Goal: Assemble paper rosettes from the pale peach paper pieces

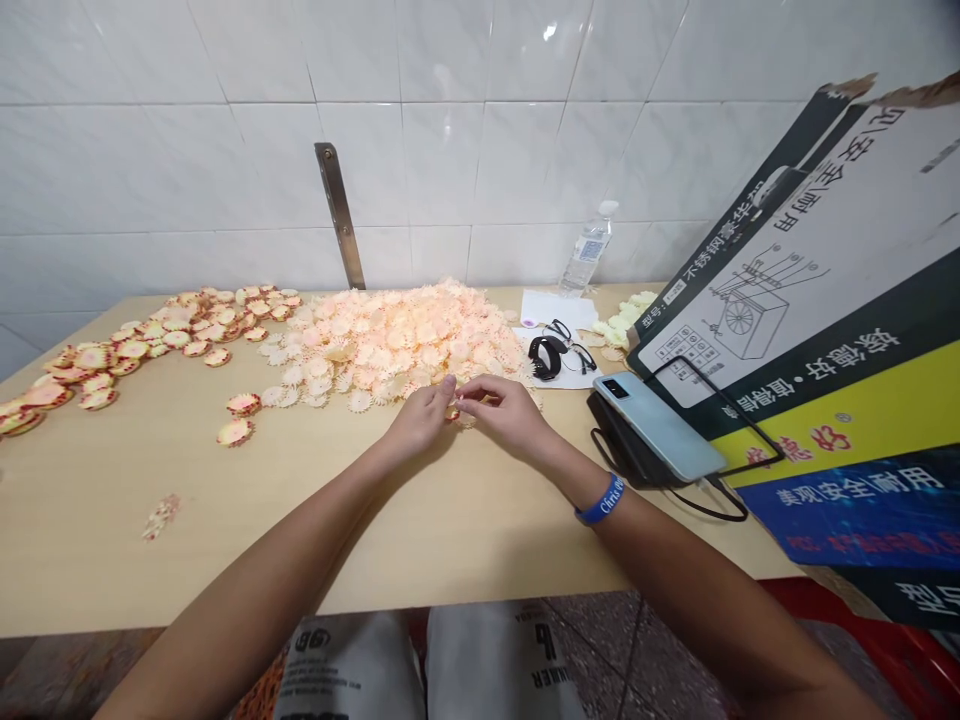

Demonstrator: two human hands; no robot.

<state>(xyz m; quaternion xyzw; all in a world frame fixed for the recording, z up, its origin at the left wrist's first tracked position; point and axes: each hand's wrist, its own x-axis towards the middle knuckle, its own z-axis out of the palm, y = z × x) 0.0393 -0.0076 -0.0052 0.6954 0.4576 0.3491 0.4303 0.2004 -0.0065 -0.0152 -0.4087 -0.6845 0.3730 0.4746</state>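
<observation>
My left hand and my right hand meet at the near edge of a big heap of pale pink, jagged-edged petal discs. Between the fingertips is a small petal disc with reddish edges, mostly covered by the fingers. Both hands are closed in a pinch around it. Left of the heap lie two petal discs with dark red rims. More red-rimmed petal discs spread in a long pile toward the table's left side. A blue wristband circles my right wrist.
The wooden-topped table stands against a tiled wall. At right are a light blue phone on a dark stand, a cable and a leaning printed cardboard box. Glasses, a black watch, a water bottle and yellowish petals sit behind.
</observation>
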